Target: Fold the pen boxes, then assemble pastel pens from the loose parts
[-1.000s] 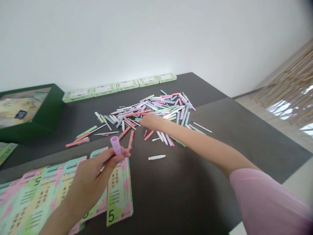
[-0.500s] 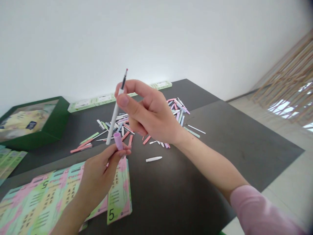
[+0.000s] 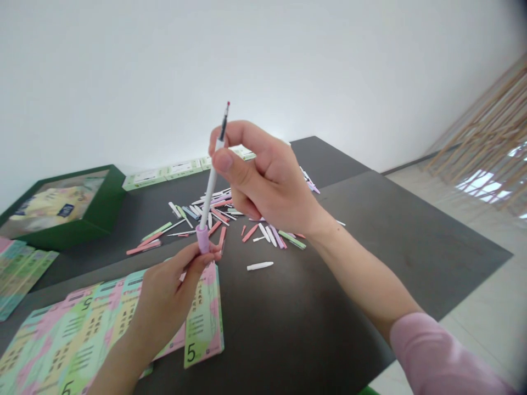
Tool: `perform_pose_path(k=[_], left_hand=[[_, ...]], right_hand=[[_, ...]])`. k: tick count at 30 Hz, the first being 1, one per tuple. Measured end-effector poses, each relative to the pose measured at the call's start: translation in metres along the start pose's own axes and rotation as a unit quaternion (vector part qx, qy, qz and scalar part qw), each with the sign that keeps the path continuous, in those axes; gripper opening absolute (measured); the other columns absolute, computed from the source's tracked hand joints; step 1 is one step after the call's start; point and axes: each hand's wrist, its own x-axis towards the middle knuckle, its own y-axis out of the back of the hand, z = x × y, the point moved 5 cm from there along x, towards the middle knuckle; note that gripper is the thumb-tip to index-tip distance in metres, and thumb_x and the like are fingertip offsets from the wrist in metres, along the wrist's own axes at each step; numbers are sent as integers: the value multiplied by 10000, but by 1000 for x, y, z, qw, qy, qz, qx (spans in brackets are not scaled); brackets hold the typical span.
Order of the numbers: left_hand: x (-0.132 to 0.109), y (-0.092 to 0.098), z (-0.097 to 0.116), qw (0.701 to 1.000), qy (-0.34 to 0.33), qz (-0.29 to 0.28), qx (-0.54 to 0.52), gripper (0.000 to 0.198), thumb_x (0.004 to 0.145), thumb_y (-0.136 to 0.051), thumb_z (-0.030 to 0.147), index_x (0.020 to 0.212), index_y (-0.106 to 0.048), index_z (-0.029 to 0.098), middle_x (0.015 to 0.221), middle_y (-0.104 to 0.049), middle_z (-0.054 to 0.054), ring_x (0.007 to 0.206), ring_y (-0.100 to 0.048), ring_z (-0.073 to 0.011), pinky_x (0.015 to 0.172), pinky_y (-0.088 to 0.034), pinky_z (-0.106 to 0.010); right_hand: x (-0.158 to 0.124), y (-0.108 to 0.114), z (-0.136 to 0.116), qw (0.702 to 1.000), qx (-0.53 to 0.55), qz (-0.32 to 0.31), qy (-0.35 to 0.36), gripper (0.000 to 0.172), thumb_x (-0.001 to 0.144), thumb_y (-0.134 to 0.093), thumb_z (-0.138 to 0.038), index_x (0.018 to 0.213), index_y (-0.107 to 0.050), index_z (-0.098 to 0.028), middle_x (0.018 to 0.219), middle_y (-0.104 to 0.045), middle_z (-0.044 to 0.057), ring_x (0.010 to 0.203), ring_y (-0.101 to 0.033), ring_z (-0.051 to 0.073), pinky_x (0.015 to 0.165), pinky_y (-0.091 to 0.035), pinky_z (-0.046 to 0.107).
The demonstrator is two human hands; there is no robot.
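Between thumb and fingertips, my right hand (image 3: 263,175) pinches a white pen refill (image 3: 209,192), its dark tip with a red end pointing up. The refill's lower end sits in the open mouth of a purple pen barrel (image 3: 202,240). My left hand (image 3: 168,291) grips that barrel upright with thumb and index finger. Below my right hand, a white pen part (image 3: 259,266) lies on the dark table. Behind both hands is a pile of pink, white, green and purple pen parts (image 3: 220,215), partly hidden by my right hand.
Colourful printed cards marked 5 (image 3: 203,323) overlap at the front left, with more (image 3: 28,274) at the left edge. A green box (image 3: 99,214) holding plastic packets stands at the back left. Flat green boxes (image 3: 150,178) line the wall on the dark table (image 3: 411,236).
My right hand has moved slightly right and up with the refill, whose lower end has gone from beside the purple barrel into its mouth. The left hand has barely moved.
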Motion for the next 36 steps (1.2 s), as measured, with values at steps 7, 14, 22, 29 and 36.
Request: perform_pose_path(k=[7, 14, 22, 29, 36], left_hand=[[-4, 0, -4, 1000, -2, -10, 21, 370, 867, -463, 533, 914, -736, 288, 891, -789, 24, 734, -731, -197, 596, -493, -255], [-3, 8, 11, 999, -22, -11, -23, 296, 886, -494, 444, 944, -731, 276, 852, -786, 48, 765, -726, -152, 656, -515, -213], [-5, 15, 20, 955, -9, -56, -290, 212, 888, -587, 423, 811, -722, 279, 795, -750, 66, 858, -726, -111, 819, -560, -183], [-4, 20, 39, 829, 56, -148, -536, 191, 830, -677, 432, 796, -753, 260, 681, -757, 46, 759, -749, -141, 765, -609, -212], [2, 22, 66, 732, 116, -211, -638, 88, 763, -764, 297, 763, -762, 209, 662, -760, 26, 806, -746, -197, 653, -590, -177]], right_hand=[[-2, -4, 12, 999, -25, -16, -35, 96, 970, -404, -303, 909, -381, -232, 502, -256, -132, 355, -344, 14, 415, -257, 137], [-8, -24, 23, 995, -2, -88, -48, 78, 943, -458, -262, 914, -406, -213, 552, -406, -108, 431, -418, 27, 483, -354, 162], [-6, -20, -3, 995, -76, -61, 15, 120, 953, -457, -244, 852, -402, -208, 674, -479, -102, 443, -356, -15, 446, -305, 155], [27, -12, -19, 981, -168, -81, -57, 346, 935, -508, -169, 641, -331, -211, 522, -310, -101, 398, -357, -3, 370, -188, 192], [23, -14, -15, 997, -56, -41, -21, 351, 993, -452, -322, 693, -297, -227, 369, -340, -135, 353, -354, 13, 382, -220, 169]])
